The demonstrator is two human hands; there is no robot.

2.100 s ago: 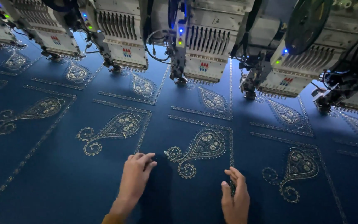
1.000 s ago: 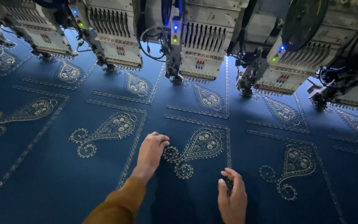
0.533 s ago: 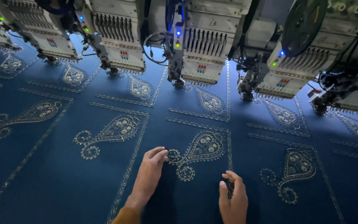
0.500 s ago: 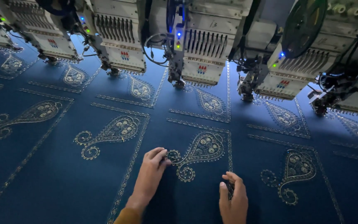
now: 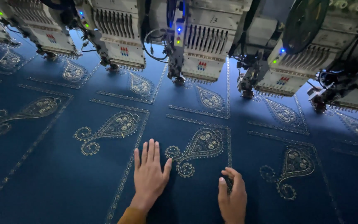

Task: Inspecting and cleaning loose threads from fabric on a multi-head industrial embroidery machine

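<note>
Far left: dark blue fabric [image 5: 42, 174] is stretched flat under a row of embroidery machine heads [image 5: 204, 45], so every head sits over its own repeat. Gold paisley motifs run in two rows; the near row has one at far left [image 5: 25, 112] and one further in [image 5: 112, 128], both untouched by me. My left hand [image 5: 149, 176] lies flat on the cloth, palm down, fingers spread and pointing away from me, thumb out to the right. It sits just right of the dotted border line [image 5: 127, 174] and just left of the centre paisley [image 5: 197, 147]; thumb tip near the motif's lower curl, not clearly on it. I read the flat spread as pressing the cloth down, which suits a sheet held in tension. A mustard sleeve cuff [image 5: 131, 215] shows at the bottom edge. My right hand [image 5: 232, 197] is below and right of that same paisley, fingers curled inward, fingertips down on the cloth by the motif's vertical border. Something dark may be pinched there, or it's shadow; can't tell. Further right, another paisley [image 5: 293, 166] sits well apart from both hands. Machine heads carry small blue and green indicator lights; needles are over the far row, clear of my hands.
</note>
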